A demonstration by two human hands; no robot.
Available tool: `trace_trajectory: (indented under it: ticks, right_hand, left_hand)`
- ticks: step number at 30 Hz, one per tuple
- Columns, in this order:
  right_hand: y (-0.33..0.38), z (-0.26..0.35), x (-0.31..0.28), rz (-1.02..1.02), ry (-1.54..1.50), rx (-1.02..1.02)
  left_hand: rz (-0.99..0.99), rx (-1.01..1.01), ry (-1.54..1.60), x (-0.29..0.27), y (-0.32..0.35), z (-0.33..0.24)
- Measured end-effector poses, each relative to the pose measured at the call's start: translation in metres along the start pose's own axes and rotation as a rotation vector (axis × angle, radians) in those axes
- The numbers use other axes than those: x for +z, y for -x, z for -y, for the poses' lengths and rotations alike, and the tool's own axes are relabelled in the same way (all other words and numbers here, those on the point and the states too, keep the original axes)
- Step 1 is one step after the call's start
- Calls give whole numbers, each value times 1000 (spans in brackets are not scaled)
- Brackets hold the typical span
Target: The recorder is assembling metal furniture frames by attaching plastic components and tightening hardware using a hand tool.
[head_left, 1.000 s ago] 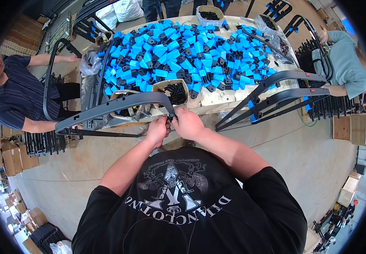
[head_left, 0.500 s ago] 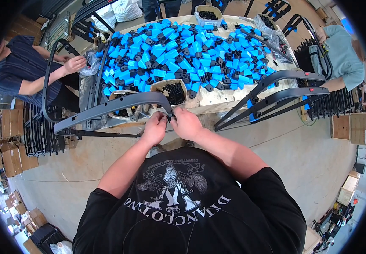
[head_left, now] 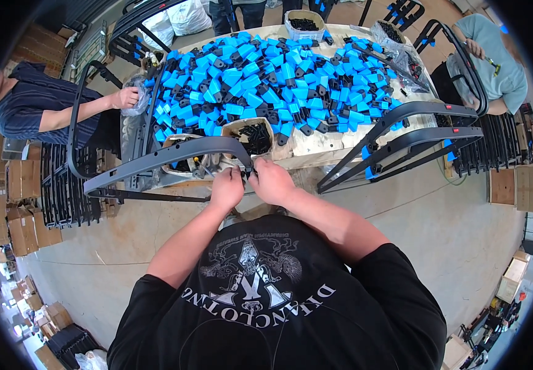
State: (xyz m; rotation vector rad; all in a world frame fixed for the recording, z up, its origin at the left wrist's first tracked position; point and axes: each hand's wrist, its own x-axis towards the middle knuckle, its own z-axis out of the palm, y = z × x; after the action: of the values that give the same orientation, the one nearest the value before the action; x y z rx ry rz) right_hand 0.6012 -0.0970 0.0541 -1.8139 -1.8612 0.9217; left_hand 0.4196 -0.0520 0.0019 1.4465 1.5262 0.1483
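A dark grey frame [head_left: 168, 152], curved at the top, is held at the near edge of the desk [head_left: 308, 144], its long bar slanting off toward the left. Its downturned end is met between the two hands. By the right hand [head_left: 273, 184], with fingers curled in, that end is gripped. The left hand [head_left: 227, 188] is brought close on the other side, its fingers bent; whether anything is pinched in it cannot be made out, as the fingertips are partly hidden.

Just beyond the hands, a bin [head_left: 225, 129] is filled with small black parts. The desk is largely covered by a heap of blue and black pieces [head_left: 232, 77]. To the right, two similar frames [head_left: 415, 110] are propped against the desk's edge. At the left, a clear plastic bag [head_left: 133, 111] is touched by a co-worker's hand [head_left: 124, 97].
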Motion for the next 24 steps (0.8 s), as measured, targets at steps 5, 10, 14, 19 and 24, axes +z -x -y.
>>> trace_trajectory:
  ticks: [5, 10, 14, 19, 24]
  right_hand:
    - [2, -3, -1, 6, -2, 5]
    - [0, -5, -1, 17, 3, 7]
    - [-2, -6, 0, 26, -4, -10]
    - [0, -6, 1, 17, -6, -10]
    - [-4, -9, 5, 11, -5, -21]
  left_hand:
    - [-66, 111, 321, 12, 7, 2]
    - [-94, -50, 593, 4, 28, -36]
    - [138, -227, 621, 1, 16, -20]
    - [-32, 117, 335, 19, 27, -10]
    - [35, -208, 679, 7, 15, -22]
